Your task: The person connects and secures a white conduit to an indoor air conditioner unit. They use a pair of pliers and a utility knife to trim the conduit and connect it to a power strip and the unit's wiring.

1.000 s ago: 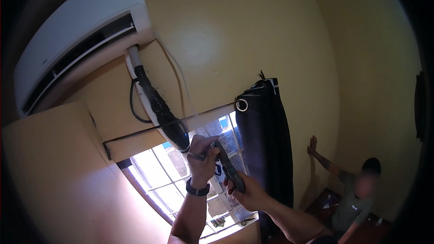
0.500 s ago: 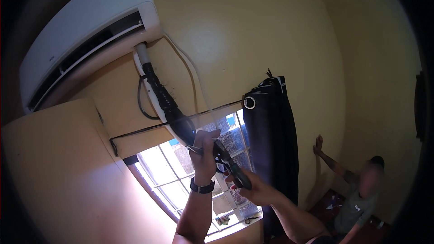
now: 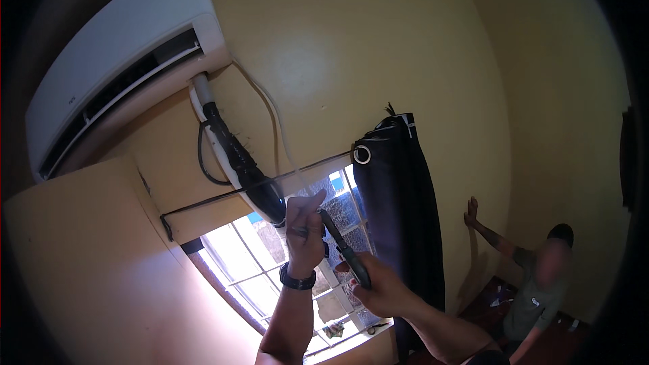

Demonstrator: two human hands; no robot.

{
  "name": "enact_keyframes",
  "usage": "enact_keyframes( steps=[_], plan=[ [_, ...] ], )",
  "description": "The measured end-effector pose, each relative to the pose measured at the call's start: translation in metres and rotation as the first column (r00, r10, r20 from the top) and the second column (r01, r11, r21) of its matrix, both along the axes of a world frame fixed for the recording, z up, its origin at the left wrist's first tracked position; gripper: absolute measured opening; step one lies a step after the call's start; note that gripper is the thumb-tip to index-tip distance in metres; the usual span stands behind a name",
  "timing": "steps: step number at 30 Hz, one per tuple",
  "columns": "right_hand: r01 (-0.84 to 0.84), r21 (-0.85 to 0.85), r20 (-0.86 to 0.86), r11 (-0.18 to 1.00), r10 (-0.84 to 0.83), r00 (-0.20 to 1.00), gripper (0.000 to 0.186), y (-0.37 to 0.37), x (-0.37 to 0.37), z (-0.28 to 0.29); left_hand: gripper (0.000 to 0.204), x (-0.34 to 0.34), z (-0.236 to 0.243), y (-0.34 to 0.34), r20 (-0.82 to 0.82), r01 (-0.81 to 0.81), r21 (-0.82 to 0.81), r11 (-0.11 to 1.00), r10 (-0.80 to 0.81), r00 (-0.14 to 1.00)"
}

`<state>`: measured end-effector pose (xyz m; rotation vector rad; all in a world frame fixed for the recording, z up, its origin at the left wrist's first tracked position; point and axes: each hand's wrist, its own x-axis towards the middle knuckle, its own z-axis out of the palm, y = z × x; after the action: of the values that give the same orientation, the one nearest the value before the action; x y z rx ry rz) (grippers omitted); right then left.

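Note:
Under the white air conditioner [image 3: 128,54], a bundle of pipes wrapped in black tape [image 3: 233,152] slopes down across the window to my hands. A white tube [image 3: 215,142] runs along its left side. My left hand [image 3: 305,230], with a dark watch on the wrist, is closed at the lower end of the bundle, its index finger stretched out. What lies inside its grip is hidden. My right hand [image 3: 382,287] is wrapped round the dark handle of a pliers-like tool [image 3: 346,250]. The tool's upper end is beside the fingers of my left hand.
A bright barred window [image 3: 263,257] lies behind my hands. A thin curtain rod [image 3: 216,196] crosses above it, with a dark curtain [image 3: 399,230] on the right. At lower right a person [image 3: 534,290] rests one hand on the wall. A beige panel-like surface [image 3: 81,250] fills the left.
The view has shifted slightly, so the air conditioner and bundle sit further left. My left hand has turned, its index finger now more extended. The tool's handles look closer together.

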<state>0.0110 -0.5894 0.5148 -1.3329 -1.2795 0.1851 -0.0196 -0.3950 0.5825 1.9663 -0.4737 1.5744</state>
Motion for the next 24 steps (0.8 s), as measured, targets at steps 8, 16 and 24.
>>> enact_keyframes(
  steps=[8,16,24],
  plan=[
    [-0.073,0.043,-0.048,0.996,0.075,0.996,0.046,0.002,0.004,-0.006,0.027,0.001,-0.005,0.001,0.008,0.067,-0.106,0.992,-0.067,0.998],
    [0.042,0.093,0.079,0.995,-0.050,0.996,0.041,0.000,0.007,-0.008,0.027,0.005,-0.005,0.005,0.072,-0.040,0.019,0.999,0.039,0.997],
    [0.032,-0.043,0.061,0.999,-0.030,0.998,0.036,-0.003,0.013,0.001,0.030,0.002,-0.002,0.004,0.065,-0.075,0.104,0.992,0.069,0.996]
  ],
)
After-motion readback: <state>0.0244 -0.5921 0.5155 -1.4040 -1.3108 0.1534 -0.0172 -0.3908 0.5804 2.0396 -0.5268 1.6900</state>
